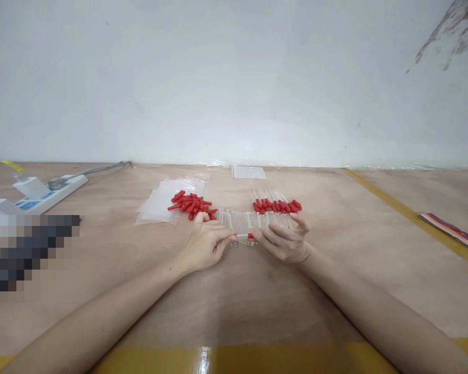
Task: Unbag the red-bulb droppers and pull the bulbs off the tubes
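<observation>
My left hand [208, 243] pinches one end of a clear dropper tube [242, 236], held level above the table. At its other end, my right hand [284, 240] grips a red rubber bulb [250, 236] that meets the tube; how far the tube sits inside it is hidden by the fingers. Behind and beneath both hands lies a row of clear tubes [236, 221], side by side. Loose red bulbs [191, 203] are heaped beyond my left hand. Past my right hand, several droppers with red bulbs fitted [276, 205] lie in a row, tips pointing away.
Clear plastic bags [156, 205] lie under the bulb heap, and another small bag [249, 172] is near the wall. A power strip [58, 193] with plugs and a cable stands at left. A striped strip [450, 232] lies at right by yellow tape [398, 202].
</observation>
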`<state>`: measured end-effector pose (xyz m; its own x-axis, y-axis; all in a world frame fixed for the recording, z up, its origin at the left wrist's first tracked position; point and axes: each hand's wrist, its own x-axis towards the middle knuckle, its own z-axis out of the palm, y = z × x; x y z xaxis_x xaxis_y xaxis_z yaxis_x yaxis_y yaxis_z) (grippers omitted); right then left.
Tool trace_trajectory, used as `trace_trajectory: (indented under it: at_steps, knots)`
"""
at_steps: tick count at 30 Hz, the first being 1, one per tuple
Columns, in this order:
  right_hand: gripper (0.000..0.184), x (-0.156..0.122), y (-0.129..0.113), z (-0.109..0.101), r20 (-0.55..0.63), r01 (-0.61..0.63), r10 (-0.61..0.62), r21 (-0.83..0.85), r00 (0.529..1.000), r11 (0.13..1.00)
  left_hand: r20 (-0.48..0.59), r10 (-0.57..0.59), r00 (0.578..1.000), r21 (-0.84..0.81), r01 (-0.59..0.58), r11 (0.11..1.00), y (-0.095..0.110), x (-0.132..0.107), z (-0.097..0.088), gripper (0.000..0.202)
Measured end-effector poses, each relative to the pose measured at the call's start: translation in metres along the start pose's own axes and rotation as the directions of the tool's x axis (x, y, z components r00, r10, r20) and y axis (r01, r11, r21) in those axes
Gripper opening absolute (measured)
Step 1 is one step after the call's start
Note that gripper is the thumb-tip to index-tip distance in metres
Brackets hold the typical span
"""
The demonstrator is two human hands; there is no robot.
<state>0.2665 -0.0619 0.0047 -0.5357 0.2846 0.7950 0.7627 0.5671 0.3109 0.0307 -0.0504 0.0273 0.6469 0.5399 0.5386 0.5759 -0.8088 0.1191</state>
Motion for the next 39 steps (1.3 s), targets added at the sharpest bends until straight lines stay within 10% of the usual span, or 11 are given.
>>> trace_trajectory:
  at_steps: [7, 11, 17, 39]
  knots:
    - [0.022, -0.008, 0.038, 0.018, 0.131, -0.535, 0.519, 0.213, 0.845, 0.817, -0.012, -0.220, 0.975, -0.068, 0.218, 0.973, -0.029, 0.000, -0.001, 0.026]
    - [0.028, -0.008, 0.066, 0.019, 0.233, -0.826, 0.799, 0.269, 0.555, 0.495, -0.037, -0.179, 0.983, 0.048, 0.180, 0.982, -0.030, 0.004, 0.015, 0.029]
    - [0.025, -0.031, 0.116, 0.017, 0.374, -0.966, 0.899, 0.203, 0.228, 0.161, -0.173, -0.023, 0.985, 0.197, 0.058, 0.979, -0.033, 0.002, 0.030, 0.026]
    - [0.024, -0.019, 0.092, 0.014, 0.370, -0.900, 0.835, 0.006, 0.407, 0.436, 0.034, 0.084, 0.996, -0.053, -0.082, 0.995, -0.021, -0.004, 0.020, 0.036]
